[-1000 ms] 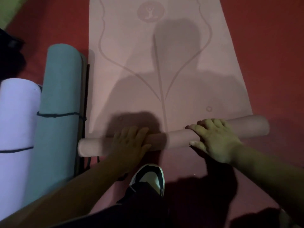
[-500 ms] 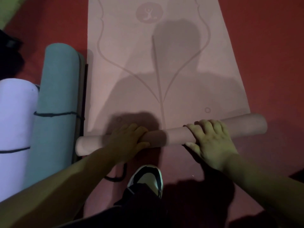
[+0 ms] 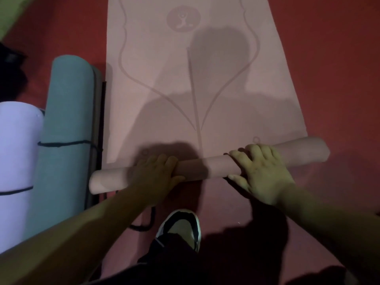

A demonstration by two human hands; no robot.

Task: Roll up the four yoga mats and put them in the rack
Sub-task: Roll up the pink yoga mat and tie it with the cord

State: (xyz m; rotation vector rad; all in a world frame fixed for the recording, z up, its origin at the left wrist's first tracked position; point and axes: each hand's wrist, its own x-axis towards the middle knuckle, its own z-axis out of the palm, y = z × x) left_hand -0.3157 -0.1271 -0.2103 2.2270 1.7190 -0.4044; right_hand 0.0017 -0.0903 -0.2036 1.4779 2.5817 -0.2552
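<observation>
In the head view the light is dim: the far end of the pink mat (image 3: 197, 95) runs off the top edge, and the lilac rolled mat (image 3: 16, 153) is cut by the left edge. Both hands lie palm-down with fingers curved over the pink mat's rolled near end, the left hand (image 3: 153, 173) toward its left end, the right hand (image 3: 261, 171) toward its right. A teal rolled mat (image 3: 63, 140) lies left of the left hand, a shoe (image 3: 181, 227) nearer than both.
</observation>
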